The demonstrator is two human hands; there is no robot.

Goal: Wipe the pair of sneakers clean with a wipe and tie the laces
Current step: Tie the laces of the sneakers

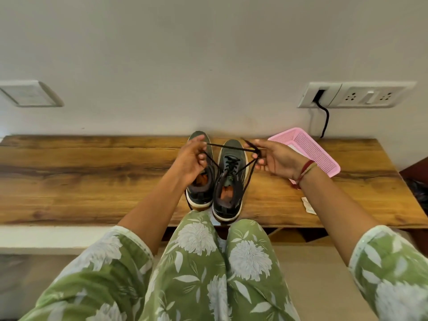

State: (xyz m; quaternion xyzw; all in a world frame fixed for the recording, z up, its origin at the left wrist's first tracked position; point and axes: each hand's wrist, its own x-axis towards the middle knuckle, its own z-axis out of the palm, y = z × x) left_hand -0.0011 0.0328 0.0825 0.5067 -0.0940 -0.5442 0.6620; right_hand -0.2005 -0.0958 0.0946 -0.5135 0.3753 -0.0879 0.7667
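Looking down, we see both forearms stretched forward over the wooden table [92, 181], sleeves of green floral cloth ending near the elbows. The left hand [192, 159] hangs above the left sneaker [199, 193], wrist bent down, fingers curled and pinching one end of a black lace [231, 148]. The right hand [276, 161] is raised at the same height off to the right, palm turned inward, its fingers curled round the other end. Between them the lace is pulled taut, with strands running down to the eyelets of the right sneaker [228, 193]. A red thread band [305, 170] circles the right wrist.

We count two sneakers, dark with pale soles, standing side by side near the table's front edge, heels toward us and toes toward the wall. We count two hands, both gripping lace. One pink mesh basket [310, 151] lies behind the right hand, and one small white scrap [309, 205] lies on the table near the right forearm; we cannot tell whether it is the wipe. One socket panel [361, 95] with one black cable [326, 119] sits on the wall.
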